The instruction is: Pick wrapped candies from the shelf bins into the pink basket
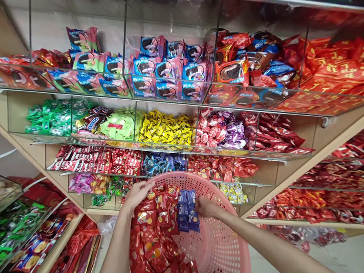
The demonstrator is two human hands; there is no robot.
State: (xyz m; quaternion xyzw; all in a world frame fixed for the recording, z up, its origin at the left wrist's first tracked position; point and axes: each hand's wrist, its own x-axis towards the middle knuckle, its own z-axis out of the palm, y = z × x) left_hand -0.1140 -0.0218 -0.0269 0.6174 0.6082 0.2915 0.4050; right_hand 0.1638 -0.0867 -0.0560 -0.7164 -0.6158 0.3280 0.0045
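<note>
A pink perforated plastic basket (237, 235) is in front of me, tilted toward the shelves. My left hand (139, 197) is closed on its far left rim, fingers bent over the edge. Inside the basket, red candy packets (155, 249) with orange fruit prints fill the left side. Next to them are joined purple-blue packets (187, 210), and my right hand (207, 207) pinches their right edge. Its fingertips are partly hidden behind the packets. The bare basket wall shows to the right of this hand.
Clear-fronted shelves (164, 97) ahead hold wrapped sweets, including yellow candies (166, 127), green candies (51, 118) and blue-pink cookie packs (164, 70). Red packets (357, 178) fill racks at the right. Another sloped rack (41, 231) stands at the left. Plastic bags (311, 235) lie low at the right.
</note>
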